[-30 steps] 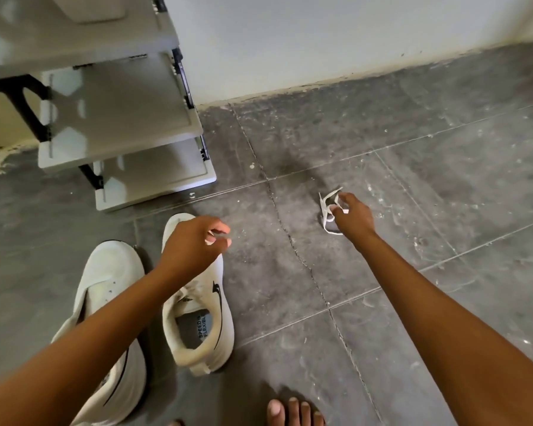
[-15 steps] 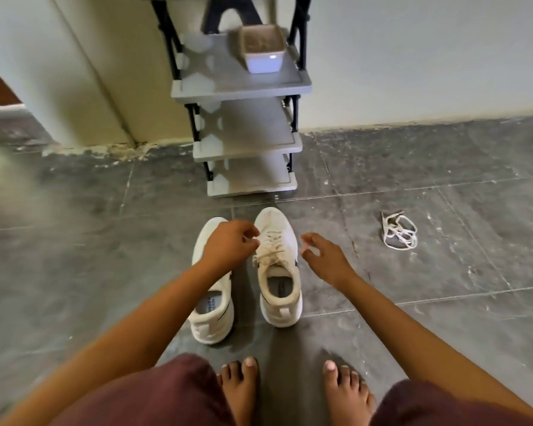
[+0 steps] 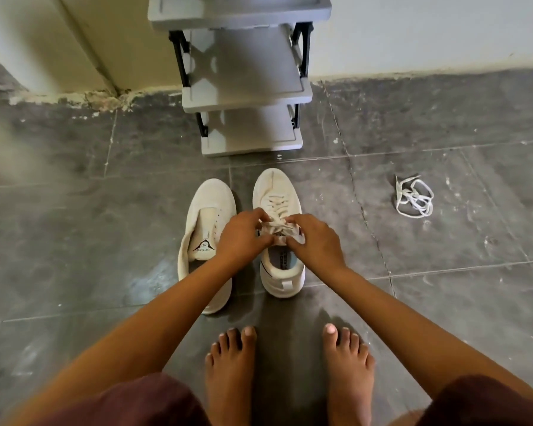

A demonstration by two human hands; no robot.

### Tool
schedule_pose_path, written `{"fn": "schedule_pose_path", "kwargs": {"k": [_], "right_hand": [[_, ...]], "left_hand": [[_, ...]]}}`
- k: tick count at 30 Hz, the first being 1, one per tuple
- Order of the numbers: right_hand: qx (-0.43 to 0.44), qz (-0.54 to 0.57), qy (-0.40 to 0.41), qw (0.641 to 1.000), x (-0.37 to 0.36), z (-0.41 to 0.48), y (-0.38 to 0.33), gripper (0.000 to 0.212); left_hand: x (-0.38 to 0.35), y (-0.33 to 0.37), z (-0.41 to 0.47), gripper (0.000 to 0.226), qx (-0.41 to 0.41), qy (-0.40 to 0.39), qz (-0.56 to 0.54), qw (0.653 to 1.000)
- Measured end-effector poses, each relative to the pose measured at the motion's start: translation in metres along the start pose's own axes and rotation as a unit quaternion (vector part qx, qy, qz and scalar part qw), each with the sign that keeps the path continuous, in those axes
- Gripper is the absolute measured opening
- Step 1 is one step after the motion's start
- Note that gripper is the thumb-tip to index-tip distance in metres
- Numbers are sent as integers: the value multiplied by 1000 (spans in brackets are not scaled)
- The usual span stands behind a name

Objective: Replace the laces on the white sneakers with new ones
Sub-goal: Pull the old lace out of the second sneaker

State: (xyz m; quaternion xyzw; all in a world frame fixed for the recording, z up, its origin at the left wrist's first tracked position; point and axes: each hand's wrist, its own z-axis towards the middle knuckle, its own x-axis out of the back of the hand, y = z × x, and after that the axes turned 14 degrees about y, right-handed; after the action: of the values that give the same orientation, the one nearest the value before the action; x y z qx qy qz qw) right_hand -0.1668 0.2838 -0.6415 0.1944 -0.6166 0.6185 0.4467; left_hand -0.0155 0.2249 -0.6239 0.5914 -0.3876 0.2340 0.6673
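Your left hand (image 3: 243, 238) and right hand (image 3: 316, 241) are both on the right-side sneaker (image 3: 273, 182). Fingers are curled, thumbs and fingertips pinching the tied lace (image 3: 277, 204) at the top of the tongue, and the hands nearly touch each other. That sneaker sits on the floor (image 3: 443, 272), toe toward the shoe rack (image 3: 250, 87). The second sneaker (image 3: 210, 204) is just beside it on its left, parallel. A loose lace bundle (image 3: 414, 196) lies on the floor, well apart to the right. Your bare feet (image 3: 231, 364) are near the heels.
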Motion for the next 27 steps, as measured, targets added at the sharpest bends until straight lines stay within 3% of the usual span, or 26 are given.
{"fn": "schedule_pose_path", "kwargs": {"k": [8,11,14,17,19,21,24,27], "right_hand": [[19,-20,22,999,-1,7,-15,24],[-73,60,8,995,4,14,-18,11],[-208,222,44,951,18,25,-16,10],[-261,275,112,918,30,30,-9,7],[-274,250,163,914,33,29,-1,10],[-269,192,166,929,32,25,7,31],[-220,73,81,969,26,14,12,67],[-94,27,-12,995,14,3,8,63]], "left_hand": [[8,8,-2,12,-26,55,-27,998],[20,12,0,10,2,74,-56,996],[31,8,1,7,45,104,-70,991],[35,4,-2,29,77,107,-94,987],[33,3,-4,46,63,114,-77,988],[30,3,-4,47,45,114,-45,991],[22,5,-4,30,18,68,-23,997],[13,9,-6,28,-29,24,-1,999]]}}
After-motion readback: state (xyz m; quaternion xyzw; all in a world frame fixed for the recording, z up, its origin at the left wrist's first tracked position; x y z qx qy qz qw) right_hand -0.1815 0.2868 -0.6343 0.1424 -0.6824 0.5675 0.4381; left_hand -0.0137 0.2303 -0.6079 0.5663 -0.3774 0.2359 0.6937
